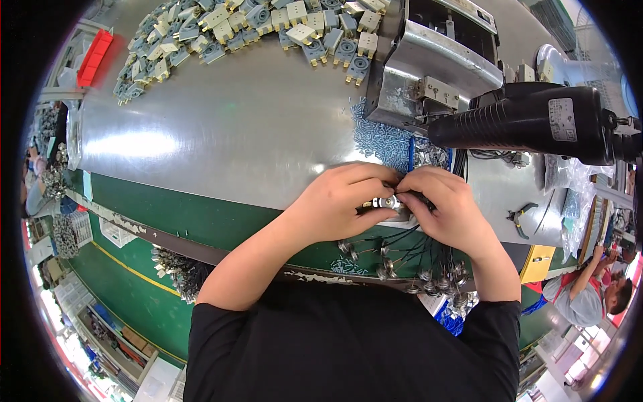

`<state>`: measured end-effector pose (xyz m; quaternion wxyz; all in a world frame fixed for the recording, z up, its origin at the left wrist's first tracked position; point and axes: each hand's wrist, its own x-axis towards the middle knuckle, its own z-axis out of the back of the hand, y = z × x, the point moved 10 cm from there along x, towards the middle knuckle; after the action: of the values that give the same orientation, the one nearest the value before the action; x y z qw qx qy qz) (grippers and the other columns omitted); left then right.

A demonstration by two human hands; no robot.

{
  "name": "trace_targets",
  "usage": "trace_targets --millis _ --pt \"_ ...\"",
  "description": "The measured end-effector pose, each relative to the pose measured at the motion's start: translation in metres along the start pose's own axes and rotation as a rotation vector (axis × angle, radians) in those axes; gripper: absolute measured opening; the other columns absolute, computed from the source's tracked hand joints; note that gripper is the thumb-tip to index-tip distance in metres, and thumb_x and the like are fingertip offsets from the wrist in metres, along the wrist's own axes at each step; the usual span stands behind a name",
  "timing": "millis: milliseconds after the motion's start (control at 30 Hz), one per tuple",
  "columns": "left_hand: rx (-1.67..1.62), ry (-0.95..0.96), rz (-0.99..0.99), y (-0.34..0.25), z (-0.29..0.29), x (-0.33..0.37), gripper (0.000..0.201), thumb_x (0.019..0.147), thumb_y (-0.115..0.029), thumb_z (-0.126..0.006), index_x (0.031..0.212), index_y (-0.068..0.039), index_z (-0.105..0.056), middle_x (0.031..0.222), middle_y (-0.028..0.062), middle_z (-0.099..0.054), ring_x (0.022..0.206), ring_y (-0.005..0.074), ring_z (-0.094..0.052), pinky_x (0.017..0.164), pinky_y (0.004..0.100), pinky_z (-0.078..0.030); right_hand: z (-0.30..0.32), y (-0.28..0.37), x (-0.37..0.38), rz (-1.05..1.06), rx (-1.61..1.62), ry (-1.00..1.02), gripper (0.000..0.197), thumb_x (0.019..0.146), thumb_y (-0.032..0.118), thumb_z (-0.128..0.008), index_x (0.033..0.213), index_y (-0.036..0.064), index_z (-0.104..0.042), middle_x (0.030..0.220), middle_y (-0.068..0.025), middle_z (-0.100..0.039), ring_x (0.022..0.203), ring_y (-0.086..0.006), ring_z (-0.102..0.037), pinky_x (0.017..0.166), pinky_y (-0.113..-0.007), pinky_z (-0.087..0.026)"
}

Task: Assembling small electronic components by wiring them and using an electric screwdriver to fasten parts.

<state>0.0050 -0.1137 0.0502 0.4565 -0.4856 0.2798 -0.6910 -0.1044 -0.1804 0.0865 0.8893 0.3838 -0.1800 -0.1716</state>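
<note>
My left hand [351, 201] is closed in a pinch on a small silver-and-white part [385, 202] with a brass-coloured tab at its left end. From the other side my right hand [442, 204] closes in, thumb and fingertips at the part's right end. Whether it also grips a lead there is hidden by the fingers. Just beyond the fingertips lie a blue bin of small metal pieces [430, 155] and a spread of loose bluish screws [382, 139]. Below the hands, black leads with round metal ends [435, 278] hang over the green table edge.
A black power screwdriver [529, 124] lies across the right, in front of a metal fixture [435, 60]. Grey-and-cream switch-like blocks [258, 23] pile up at the back. Pliers [521, 220] and a yellow box [537, 263] sit at right. Another person [589, 295] is at far right.
</note>
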Motion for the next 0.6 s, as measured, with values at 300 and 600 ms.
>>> trace_targets --millis 300,600 --pt "0.065 0.027 0.024 -0.003 0.000 0.004 0.033 0.079 -0.012 -0.090 0.107 -0.005 -0.075 0.124 0.0106 -0.075 0.102 0.0324 -0.076 0.083 0.0412 -0.063 0.004 -0.003 -0.003 0.033 -0.038 -0.102 0.029 0.079 -0.007 -0.084 0.103 0.0025 -0.071 0.096 -0.0139 -0.073 0.081 -0.0329 -0.072 0.074 -0.039 -0.057" --pt "0.179 0.072 -0.082 -0.011 -0.001 0.016 0.030 0.080 -0.018 -0.091 0.105 -0.009 -0.077 0.116 0.0048 -0.076 0.101 0.0280 -0.077 0.082 0.0393 -0.062 0.122 0.005 -0.035 0.228 0.346 -0.928 0.100 0.090 0.045 -0.086 0.163 0.0029 -0.032 0.132 -0.0200 -0.065 0.115 -0.0270 -0.066 0.098 -0.045 -0.053"
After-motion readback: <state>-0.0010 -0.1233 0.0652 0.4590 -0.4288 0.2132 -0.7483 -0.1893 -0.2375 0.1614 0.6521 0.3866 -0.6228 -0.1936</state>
